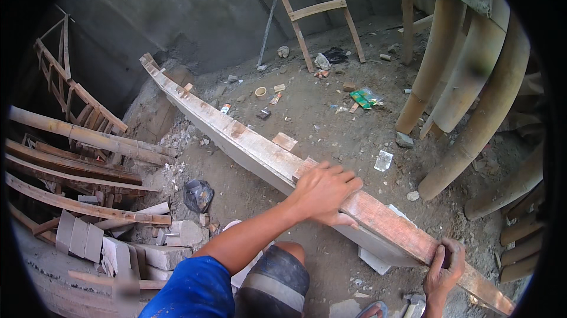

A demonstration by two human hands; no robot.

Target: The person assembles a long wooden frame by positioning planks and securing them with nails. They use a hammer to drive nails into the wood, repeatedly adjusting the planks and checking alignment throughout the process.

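Observation:
A long wooden formwork board (pixel 390 220) with a pale, flat near side runs diagonally from the far left to the near right. My left hand (pixel 326 193) lies across its upper edge near the middle, fingers over the far side and thumb on the near side. Close to the board's near right end, my right hand (pixel 446 266) grips the edge, with the thumb on the near side. Short wood blocks (pixel 286 142) stick out along the far side of the board. What the board's underside rests on is hidden.
Bamboo poles (pixel 437 70) stand at the right. A wooden ladder (pixel 319 10) leans on the far grey wall (pixel 207 11). Stacked timber (pixel 88 203) and light blocks (pixel 165 256) lie at the left. Litter, including a green wrapper (pixel 366 98), dots the dirt floor.

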